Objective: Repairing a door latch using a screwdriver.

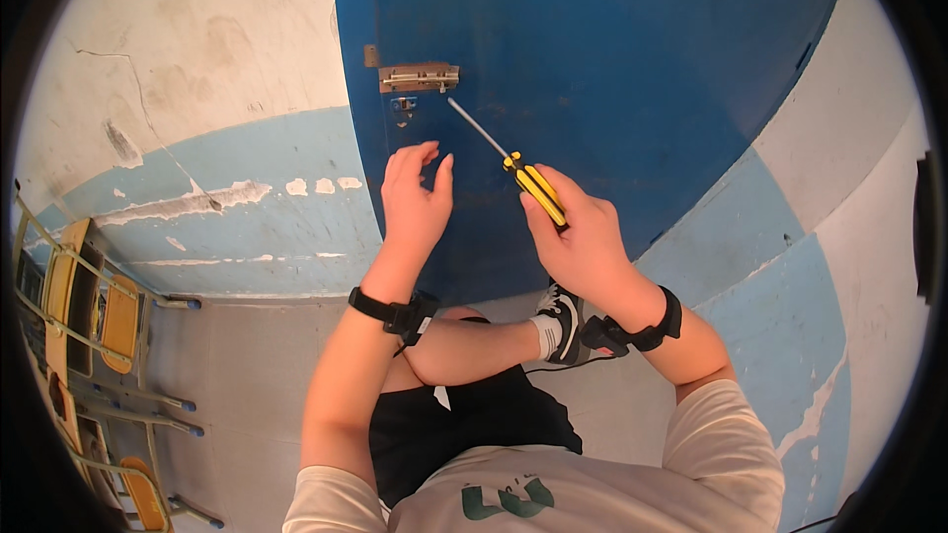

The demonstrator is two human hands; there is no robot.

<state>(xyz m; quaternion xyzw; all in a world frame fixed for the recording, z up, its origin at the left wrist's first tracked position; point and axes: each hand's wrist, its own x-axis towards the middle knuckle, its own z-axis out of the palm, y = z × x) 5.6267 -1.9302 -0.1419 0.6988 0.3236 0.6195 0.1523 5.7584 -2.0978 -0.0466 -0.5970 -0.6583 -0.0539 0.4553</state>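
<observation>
My right hand (581, 229) grips the yellow-and-black handle of a screwdriver (539, 191). Its metal shaft slants up and to the left, the tip just below a metal barrel bolt (422, 78) on a blue door (563, 52). Whether the tip touches the door I cannot tell. Lower left of the bolt, my left hand (417, 189) is raised with thumb and fingers apart, nothing visible in it. Between that hand and the bolt, a small metal latch plate (404, 104) is set in the door near its left edge.
Wooden desks and chairs (118, 322) with metal legs stand at the left on a tiled floor (252, 377). Cracked, peeling walls (274, 141) flank the door. Bands with small devices (407, 318) circle both wrists; a black cable (570, 369) trails by the shoe (566, 322).
</observation>
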